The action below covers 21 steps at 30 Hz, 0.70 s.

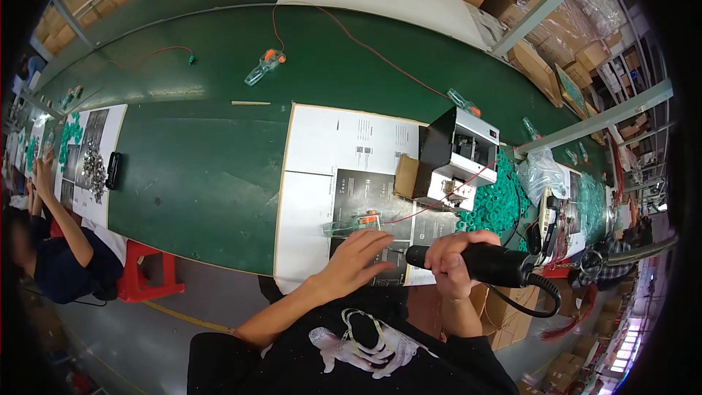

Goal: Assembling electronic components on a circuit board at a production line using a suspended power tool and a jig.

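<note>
My right hand (pixel 457 263) is wrapped round a black electric screwdriver (pixel 497 265), its tip pointing left toward my other hand and its cord looping down at the right. My left hand (pixel 355 260) is open, fingers stretched out to the right, just short of the screwdriver's tip. Right beyond those fingers lies a clear teal plastic piece with orange parts (pixel 351 225); whether they touch it I cannot tell. A red wire (pixel 420 213) passes from near that piece to a black and white benchtop machine (pixel 457 157) on the printed sheets (pixel 318 143).
Many small green rings (pixel 493 205) are heaped right of the machine. More teal and orange pieces (pixel 265 66) lie farther back on the green table (pixel 197 175). Metal posts (pixel 552 4) rise at the right. A co-worker (pixel 62 256) sits at the left near a red stool (pixel 146 274).
</note>
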Available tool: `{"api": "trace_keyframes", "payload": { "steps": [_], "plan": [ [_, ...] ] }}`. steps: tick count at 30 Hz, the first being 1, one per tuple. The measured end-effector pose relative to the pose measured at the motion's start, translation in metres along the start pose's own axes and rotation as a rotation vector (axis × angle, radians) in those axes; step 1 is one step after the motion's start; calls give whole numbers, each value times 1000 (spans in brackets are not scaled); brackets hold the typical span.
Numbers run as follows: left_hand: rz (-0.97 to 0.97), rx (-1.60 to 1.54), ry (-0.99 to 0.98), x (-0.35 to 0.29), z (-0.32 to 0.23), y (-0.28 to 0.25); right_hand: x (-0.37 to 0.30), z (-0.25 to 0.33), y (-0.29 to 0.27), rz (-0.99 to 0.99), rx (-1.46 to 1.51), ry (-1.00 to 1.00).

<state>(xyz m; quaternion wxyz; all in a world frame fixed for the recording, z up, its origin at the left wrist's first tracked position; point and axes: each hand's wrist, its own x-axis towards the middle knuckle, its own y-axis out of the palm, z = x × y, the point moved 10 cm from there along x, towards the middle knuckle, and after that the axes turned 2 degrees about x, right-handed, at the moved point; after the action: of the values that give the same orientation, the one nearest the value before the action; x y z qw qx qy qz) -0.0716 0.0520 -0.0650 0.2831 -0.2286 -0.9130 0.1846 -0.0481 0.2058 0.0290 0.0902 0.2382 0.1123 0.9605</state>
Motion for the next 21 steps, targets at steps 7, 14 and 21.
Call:
{"api": "trace_keyframes", "payload": {
  "steps": [7,14,21],
  "plan": [
    [96,-118,7,-12,13,26,1,4,8,21,9,-1],
    [-12,-325,-59,-5,20,20,4,12,10,26,32,-36],
    [-17,-404,-135,-8,27,25,5,13,11,28,46,-55]
  ]
}}
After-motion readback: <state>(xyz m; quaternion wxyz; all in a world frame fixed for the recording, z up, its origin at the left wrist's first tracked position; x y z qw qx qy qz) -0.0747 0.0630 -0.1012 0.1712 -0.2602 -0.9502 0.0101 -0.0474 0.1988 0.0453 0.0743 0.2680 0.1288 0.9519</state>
